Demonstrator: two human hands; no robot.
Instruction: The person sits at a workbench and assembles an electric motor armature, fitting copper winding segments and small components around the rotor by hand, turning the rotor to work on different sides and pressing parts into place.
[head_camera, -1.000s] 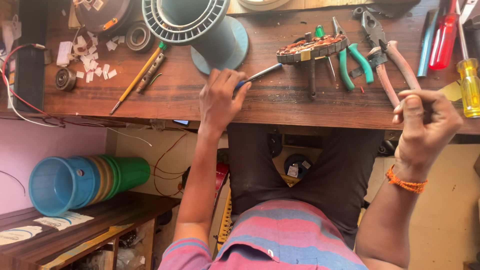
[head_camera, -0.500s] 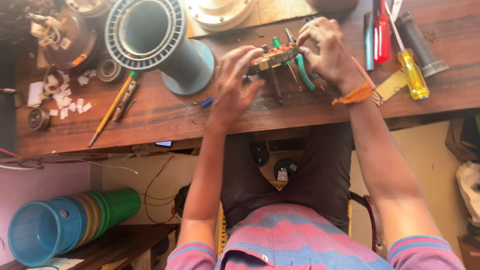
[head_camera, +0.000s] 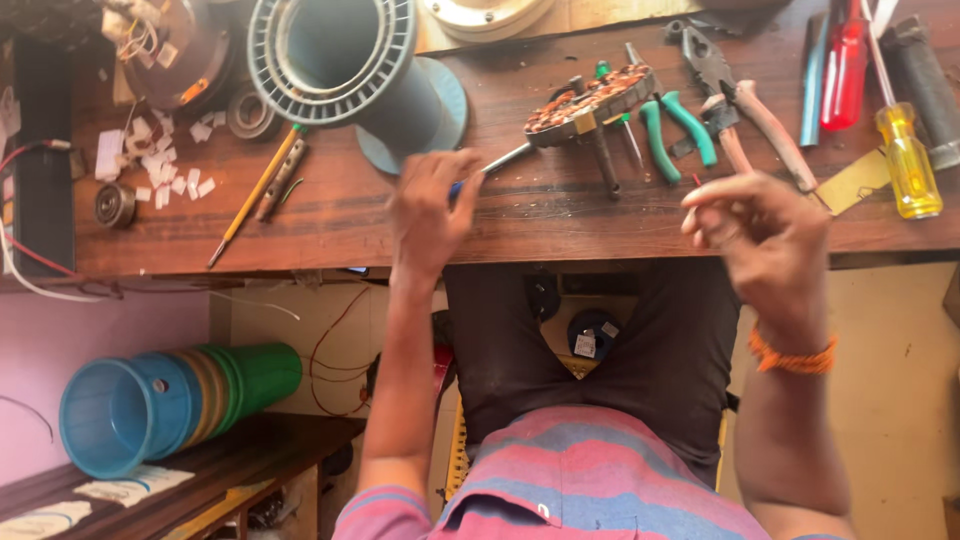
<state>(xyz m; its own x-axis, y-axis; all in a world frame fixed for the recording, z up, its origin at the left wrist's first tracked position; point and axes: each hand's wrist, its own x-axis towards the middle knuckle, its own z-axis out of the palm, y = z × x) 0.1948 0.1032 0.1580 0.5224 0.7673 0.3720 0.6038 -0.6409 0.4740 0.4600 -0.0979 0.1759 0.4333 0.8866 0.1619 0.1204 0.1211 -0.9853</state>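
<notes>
A round motor stator with copper windings (head_camera: 590, 100) lies on the wooden workbench (head_camera: 330, 215). My left hand (head_camera: 430, 210) rests on the bench near its front edge. It is closed on a blue-handled screwdriver (head_camera: 503, 158) whose metal shaft points at the stator. To the right of the stator and nearer to me, my right hand (head_camera: 765, 235) hovers above the bench edge. Its thumb and fingertips are pinched together, and anything between them is too small to see. An orange thread band circles that wrist.
A large grey plastic spool (head_camera: 350, 60) stands left of the stator. Green-handled pliers (head_camera: 675, 125), pink-handled pliers (head_camera: 750, 105), red (head_camera: 845, 65) and yellow (head_camera: 905, 155) screwdrivers lie at the right. A pencil (head_camera: 255, 195), paper bits and bearings lie left. Stacked buckets (head_camera: 170, 405) lie below.
Half a second ago both hands were at the stator. My right hand has since lifted away to the right and toward me; my left hand has drawn back with the screwdriver.
</notes>
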